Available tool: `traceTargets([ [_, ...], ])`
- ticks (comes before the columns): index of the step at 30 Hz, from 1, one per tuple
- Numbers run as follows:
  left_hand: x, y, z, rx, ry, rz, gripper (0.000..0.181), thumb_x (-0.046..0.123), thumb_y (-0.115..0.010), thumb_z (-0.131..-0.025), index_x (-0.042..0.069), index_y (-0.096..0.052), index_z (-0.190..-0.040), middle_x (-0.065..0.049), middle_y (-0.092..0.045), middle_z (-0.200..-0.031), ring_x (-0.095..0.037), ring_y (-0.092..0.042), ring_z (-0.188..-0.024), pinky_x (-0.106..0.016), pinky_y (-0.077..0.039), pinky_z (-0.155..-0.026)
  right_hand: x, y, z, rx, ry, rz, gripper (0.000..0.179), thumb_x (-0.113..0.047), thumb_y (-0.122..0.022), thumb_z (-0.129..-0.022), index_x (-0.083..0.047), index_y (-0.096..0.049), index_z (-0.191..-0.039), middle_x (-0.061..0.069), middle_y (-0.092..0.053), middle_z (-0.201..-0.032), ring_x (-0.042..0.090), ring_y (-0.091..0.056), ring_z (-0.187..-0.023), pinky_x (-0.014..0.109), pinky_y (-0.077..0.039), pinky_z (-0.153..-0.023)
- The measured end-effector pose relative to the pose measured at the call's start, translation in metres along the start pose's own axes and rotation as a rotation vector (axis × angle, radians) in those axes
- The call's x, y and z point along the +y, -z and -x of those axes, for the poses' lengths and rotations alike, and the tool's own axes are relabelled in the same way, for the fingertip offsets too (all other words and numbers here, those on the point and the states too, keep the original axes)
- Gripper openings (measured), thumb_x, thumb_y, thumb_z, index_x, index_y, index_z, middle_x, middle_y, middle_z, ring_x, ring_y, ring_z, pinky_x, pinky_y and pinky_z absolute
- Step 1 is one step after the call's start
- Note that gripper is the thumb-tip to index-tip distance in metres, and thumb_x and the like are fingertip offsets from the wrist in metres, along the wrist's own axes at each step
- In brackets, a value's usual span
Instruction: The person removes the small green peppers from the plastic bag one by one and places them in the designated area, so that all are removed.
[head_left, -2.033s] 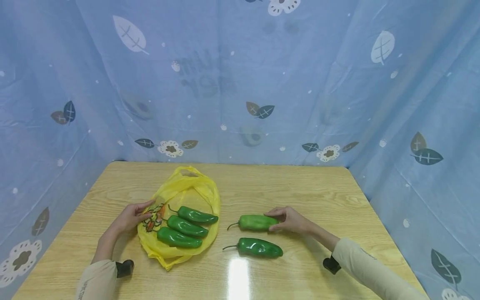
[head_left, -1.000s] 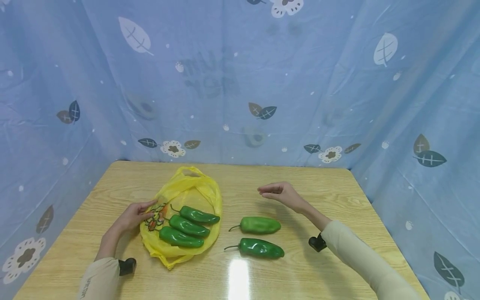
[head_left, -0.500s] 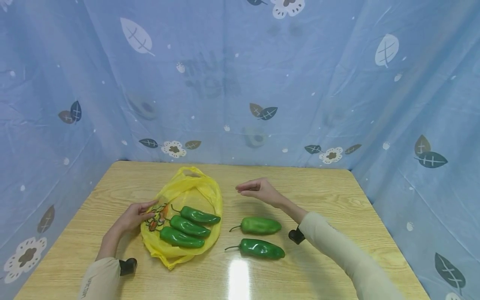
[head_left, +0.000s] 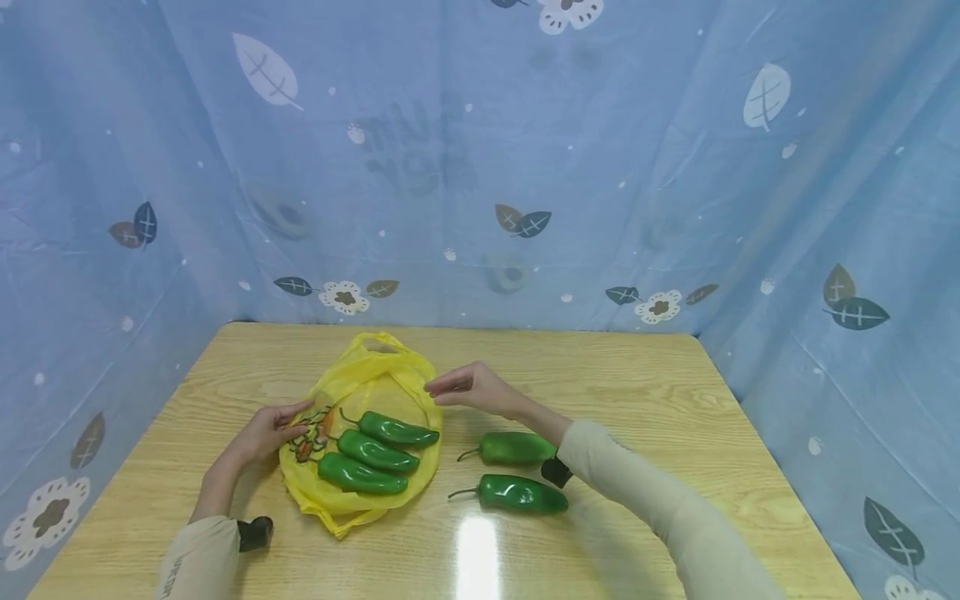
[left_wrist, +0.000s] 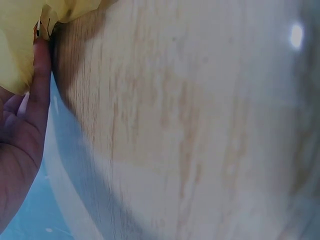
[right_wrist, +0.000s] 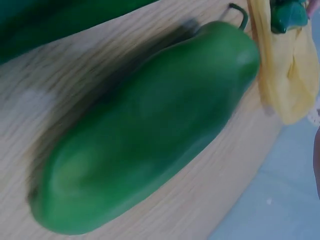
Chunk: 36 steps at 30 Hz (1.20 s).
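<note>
- While the left hand [head_left: 262, 435] pinches the left rim of the yellow plastic bag [head_left: 307, 493], seemingly to keep it spread, three green peppers [head_left: 375, 452] lie side by side inside.
- The right hand [head_left: 480, 390] hangs at the bag's right rim, fingers slightly bent, parted from the thumb, holding nothing.
- A lighter pepper [head_left: 506, 448] and a glossy pepper [head_left: 522, 494] lie on the desk [head_left: 637, 375], probably kept apart for easy reach.
</note>
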<state>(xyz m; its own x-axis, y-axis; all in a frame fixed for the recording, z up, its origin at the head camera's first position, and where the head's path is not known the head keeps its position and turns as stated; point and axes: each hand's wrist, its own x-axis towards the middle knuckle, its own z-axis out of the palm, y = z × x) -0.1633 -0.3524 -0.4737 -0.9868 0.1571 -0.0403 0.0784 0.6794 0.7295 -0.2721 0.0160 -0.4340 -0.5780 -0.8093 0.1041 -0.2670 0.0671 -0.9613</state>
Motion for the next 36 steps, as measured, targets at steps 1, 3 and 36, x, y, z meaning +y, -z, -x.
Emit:
traceTargets([
  [1, 0.000, 0.000, 0.000, 0.000, -0.001, 0.001, 0.047, 0.002, -0.059, -0.093, -0.012, -0.044, -0.136, -0.036, -0.041, -0.135, -0.049, -0.047, -0.119, -0.043, -0.052, -0.086, -0.001, -0.002, -0.002, -0.004, -0.006, 0.002, 0.031, 0.002, -0.065, -0.089, 0.009, -0.063, -0.119, 0.031, -0.059, -0.120, 0.040, -0.059, -0.111, 0.029, -0.052, -0.090],
  [3, -0.001, 0.000, 0.000, 0.003, -0.002, 0.007, 0.047, 0.001, -0.059, -0.093, -0.012, -0.044, -0.135, -0.035, -0.041, -0.135, -0.048, -0.048, -0.119, -0.039, -0.053, -0.085, -0.002, -0.007, -0.007, -0.016, -0.008, 0.005, 0.031, 0.001, -0.065, -0.089, 0.008, -0.064, -0.119, 0.030, -0.059, -0.120, 0.034, -0.062, -0.109, 0.029, -0.052, -0.090],
  [36, 0.000, -0.001, 0.000, 0.019, -0.024, 0.002, 0.047, 0.001, -0.059, -0.093, -0.012, -0.044, -0.136, -0.034, -0.042, -0.136, -0.047, -0.050, -0.118, -0.026, -0.052, -0.080, 0.001, -0.068, -0.010, 0.388, -0.224, -0.108, 0.039, -0.003, -0.072, -0.084, 0.009, -0.062, -0.120, 0.021, -0.063, -0.121, 0.031, -0.061, -0.113, 0.029, -0.052, -0.090],
])
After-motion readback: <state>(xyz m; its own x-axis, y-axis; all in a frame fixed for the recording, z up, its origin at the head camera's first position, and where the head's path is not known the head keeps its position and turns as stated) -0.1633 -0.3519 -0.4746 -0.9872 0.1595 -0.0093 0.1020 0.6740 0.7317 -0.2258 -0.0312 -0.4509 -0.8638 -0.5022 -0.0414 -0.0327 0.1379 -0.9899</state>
